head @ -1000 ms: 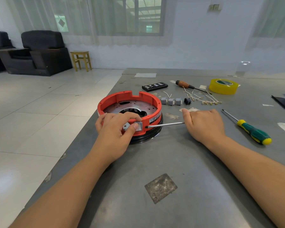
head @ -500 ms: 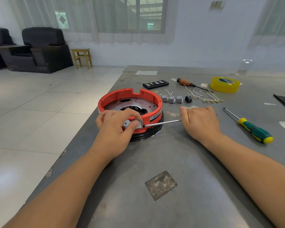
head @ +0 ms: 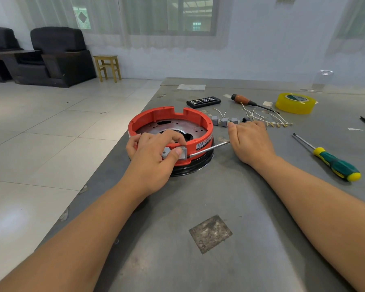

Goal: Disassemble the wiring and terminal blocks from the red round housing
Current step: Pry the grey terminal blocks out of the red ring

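Comparing with a second ago, little change is seen: the grey terminal block [head: 182,153] is still pinched on the red housing [head: 170,127] rim by the left hand [head: 154,157], while the screwdriver shaft [head: 209,148] is kept gripped at its edge by the closed right hand [head: 249,142], so prying is judged unfinished.

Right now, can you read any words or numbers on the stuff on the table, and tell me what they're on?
No text here can be read for sure.
White label on the red round housing, at its right front wall: printed lines, too small and blurred.
Black flat case with white markings: markings too blurred.
Yellow roll of tape: green and white core label, unreadable.
Grey terminal block under the left hand's thumb: no legible marking.
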`<state>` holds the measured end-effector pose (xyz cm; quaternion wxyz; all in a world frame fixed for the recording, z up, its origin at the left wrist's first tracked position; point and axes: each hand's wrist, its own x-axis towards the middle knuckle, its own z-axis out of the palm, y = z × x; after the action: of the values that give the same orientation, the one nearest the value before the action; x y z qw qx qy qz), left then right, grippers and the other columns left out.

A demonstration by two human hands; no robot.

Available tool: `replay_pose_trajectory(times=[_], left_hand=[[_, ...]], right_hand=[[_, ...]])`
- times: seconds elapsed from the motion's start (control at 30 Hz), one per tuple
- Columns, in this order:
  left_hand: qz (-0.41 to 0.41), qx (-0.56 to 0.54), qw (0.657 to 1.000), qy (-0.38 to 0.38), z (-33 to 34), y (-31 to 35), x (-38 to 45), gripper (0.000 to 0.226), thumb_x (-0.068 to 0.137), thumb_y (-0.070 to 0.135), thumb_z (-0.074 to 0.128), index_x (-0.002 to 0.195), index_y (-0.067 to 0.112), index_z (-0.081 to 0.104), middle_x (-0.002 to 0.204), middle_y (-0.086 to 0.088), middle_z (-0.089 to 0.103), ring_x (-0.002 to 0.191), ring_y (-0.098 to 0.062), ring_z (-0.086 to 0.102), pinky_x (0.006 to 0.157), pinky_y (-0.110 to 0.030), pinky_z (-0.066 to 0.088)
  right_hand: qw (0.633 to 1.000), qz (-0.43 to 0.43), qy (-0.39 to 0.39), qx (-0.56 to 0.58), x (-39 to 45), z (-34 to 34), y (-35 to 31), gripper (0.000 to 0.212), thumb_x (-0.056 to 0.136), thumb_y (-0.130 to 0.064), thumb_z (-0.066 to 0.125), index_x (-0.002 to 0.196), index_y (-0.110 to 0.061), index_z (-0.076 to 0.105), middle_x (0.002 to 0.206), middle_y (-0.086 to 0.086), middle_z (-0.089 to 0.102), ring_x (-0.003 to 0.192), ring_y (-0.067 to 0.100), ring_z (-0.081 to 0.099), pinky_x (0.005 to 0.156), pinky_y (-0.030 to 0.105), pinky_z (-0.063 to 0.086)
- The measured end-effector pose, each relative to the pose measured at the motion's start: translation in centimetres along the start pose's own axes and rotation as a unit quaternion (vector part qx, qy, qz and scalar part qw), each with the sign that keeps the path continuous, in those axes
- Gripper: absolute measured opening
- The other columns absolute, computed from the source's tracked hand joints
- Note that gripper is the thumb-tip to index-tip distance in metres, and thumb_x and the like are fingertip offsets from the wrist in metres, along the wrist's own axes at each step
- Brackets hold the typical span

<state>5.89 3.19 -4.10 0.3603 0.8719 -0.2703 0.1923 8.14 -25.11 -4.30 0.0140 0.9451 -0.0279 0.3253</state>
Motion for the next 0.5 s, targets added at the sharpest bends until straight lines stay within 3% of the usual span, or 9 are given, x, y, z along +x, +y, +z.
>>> replay_pose_trajectory(times=[0.1,0.2,0.3,0.5], left_hand=[[-0.009,-0.011,1.000,-0.009,-0.1,0.1,-0.1,0.028,0.104,0.038,0.051,0.103,0.066,0.051,0.113,0.022,0.056,0.114,0.020,0.022,0.114,-0.036,0.012],[0.004,-0.022,1.000,-0.007,-0.1,0.3,-0.4,0.020,0.098,0.043,0.045,0.105,0.057,0.057,0.107,0.029,0.053,0.116,0.033,0.018,0.116,-0.034,0.006],[0.014,-0.020,1.000,-0.010,-0.1,0.4,-0.4,0.023,0.100,0.039,0.045,0.096,0.059,0.055,0.106,0.035,0.052,0.117,0.031,0.025,0.120,-0.032,-0.002],[0.026,-0.019,0.999,0.006,0.1,0.0,-0.5,0.019,0.098,0.044,0.045,0.103,0.057,0.057,0.106,0.035,0.054,0.119,0.027,0.029,0.118,-0.026,-0.005]], right_hand=[[1.000,-0.010,0.000,0.013,0.5,0.3,-0.2,0.051,0.109,-0.028,0.030,0.064,-0.016,0.050,0.064,0.001,0.053,0.069,0.028,0.053,0.087,0.043,0.039],[0.999,-0.023,-0.005,0.029,1.2,0.6,-0.5,0.049,0.109,-0.027,0.028,0.067,-0.016,0.050,0.068,0.000,0.053,0.076,0.029,0.056,0.090,0.043,0.039],[0.999,-0.041,-0.007,0.020,1.2,0.6,-0.7,0.046,0.109,-0.027,0.029,0.069,-0.017,0.049,0.069,-0.003,0.048,0.078,0.029,0.057,0.090,0.043,0.038],[0.999,-0.043,0.001,0.008,0.3,-0.1,-0.6,0.047,0.107,-0.033,0.025,0.068,-0.020,0.048,0.069,0.000,0.058,0.074,0.026,0.054,0.091,0.044,0.040]])
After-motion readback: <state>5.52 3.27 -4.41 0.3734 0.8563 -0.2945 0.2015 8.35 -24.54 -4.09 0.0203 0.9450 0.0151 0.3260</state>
